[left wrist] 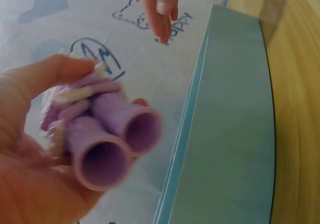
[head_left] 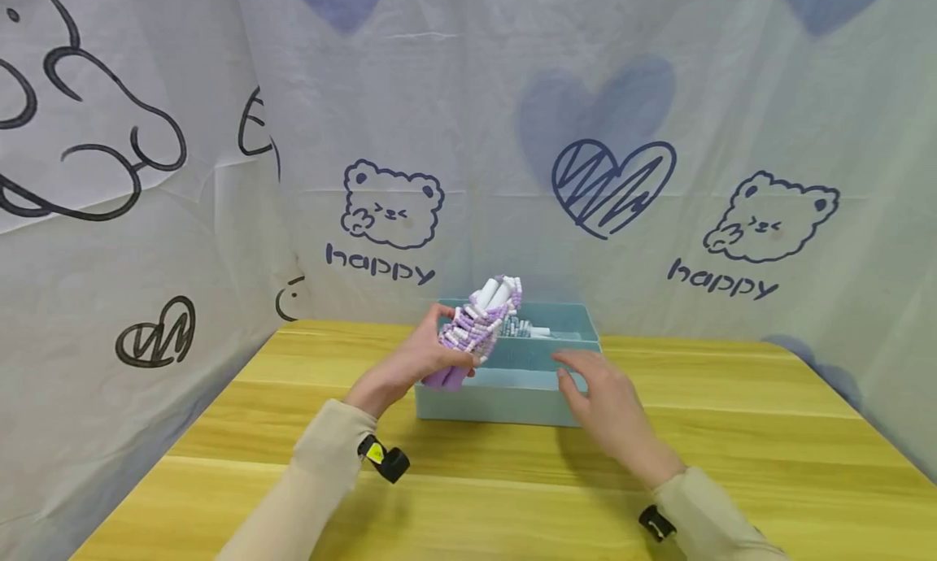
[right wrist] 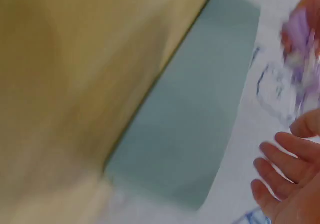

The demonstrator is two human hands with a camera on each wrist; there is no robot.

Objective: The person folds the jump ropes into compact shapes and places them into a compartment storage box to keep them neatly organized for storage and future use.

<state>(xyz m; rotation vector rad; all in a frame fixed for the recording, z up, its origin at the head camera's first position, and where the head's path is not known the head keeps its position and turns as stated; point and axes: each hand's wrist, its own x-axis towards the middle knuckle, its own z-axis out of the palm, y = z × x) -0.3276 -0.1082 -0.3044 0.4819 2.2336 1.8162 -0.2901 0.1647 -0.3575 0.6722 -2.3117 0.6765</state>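
My left hand (head_left: 419, 354) grips a bundled jump rope (head_left: 476, 327) with purple and white beads, held above the left side of a light blue box (head_left: 498, 405). In the left wrist view, its two purple handles (left wrist: 107, 109) lie side by side with their hollow ends toward the camera. The beads wrap round the handles, with the thumb over them. At the box's right front stands my right hand (head_left: 611, 394), holding nothing, its fingers spread and slightly bent in the right wrist view. The purple rope looks blurred there.
The box has a front and a back compartment with a divider (head_left: 534, 352) between them. Blue and white beads (head_left: 516, 328) with a white handle (head_left: 540, 332) lie in the back one. Beneath is a wooden table (head_left: 732, 431); a printed white cloth (head_left: 476, 138) hangs close behind.
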